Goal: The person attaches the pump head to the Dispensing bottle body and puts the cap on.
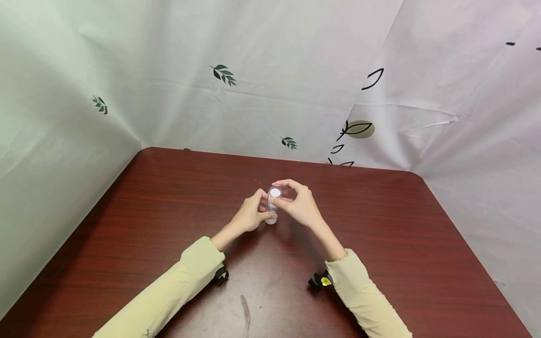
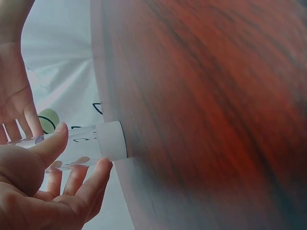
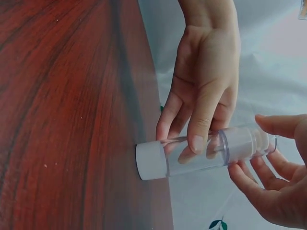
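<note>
A slim clear bottle (image 1: 271,220) with a white base (image 3: 152,161) is upright between both hands near the middle of the table. Whether its base touches the wood is hard to tell. My left hand (image 1: 248,215) holds the clear body, thumb on the near side and fingers behind it. Above it, my right hand (image 1: 301,205) grips the clear cap (image 3: 242,143) at the top between thumb and fingers. White parts show through the cap. In the left wrist view, the left hand (image 2: 53,196) hides part of the bottle's upper end.
The dark red-brown wooden table (image 1: 169,188) spreads around the hands. White cloth (image 1: 262,108) with printed leaves hangs along its back and sides. Black wrist devices (image 1: 220,275) are under both sleeves. A smear (image 1: 245,310) marks the table's front part.
</note>
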Demonstrator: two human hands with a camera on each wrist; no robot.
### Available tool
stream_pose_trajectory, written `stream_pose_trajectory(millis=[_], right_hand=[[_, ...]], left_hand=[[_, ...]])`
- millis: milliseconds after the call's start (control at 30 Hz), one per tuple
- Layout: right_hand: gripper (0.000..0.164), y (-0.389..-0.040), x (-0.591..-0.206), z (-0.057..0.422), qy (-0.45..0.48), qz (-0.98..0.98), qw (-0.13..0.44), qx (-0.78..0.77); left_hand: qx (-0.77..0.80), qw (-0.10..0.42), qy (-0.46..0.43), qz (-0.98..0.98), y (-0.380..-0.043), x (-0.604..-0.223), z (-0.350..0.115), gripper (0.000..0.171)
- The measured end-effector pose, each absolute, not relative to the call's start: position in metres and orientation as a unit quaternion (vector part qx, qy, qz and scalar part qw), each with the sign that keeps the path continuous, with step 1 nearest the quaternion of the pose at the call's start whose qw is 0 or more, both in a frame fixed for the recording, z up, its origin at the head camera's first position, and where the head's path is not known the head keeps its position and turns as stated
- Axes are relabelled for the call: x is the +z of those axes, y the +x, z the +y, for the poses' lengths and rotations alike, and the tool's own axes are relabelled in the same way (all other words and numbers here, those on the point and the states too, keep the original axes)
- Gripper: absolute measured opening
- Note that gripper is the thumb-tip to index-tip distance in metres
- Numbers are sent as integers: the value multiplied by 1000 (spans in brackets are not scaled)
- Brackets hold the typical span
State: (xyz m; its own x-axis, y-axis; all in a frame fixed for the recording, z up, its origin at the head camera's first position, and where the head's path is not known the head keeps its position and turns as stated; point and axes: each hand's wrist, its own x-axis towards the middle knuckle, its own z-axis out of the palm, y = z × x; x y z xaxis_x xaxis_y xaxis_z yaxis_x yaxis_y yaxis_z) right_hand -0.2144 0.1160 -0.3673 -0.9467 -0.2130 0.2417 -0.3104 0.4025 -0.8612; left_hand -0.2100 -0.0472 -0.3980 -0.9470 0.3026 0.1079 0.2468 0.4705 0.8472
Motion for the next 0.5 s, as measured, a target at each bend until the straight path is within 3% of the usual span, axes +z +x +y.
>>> stream_pose_trajectory(millis=[500], right_hand=[[36,-213,-365,116,148,-825,37,544]], left_hand=[[487,29,156,859,-211,-398,-47,33]])
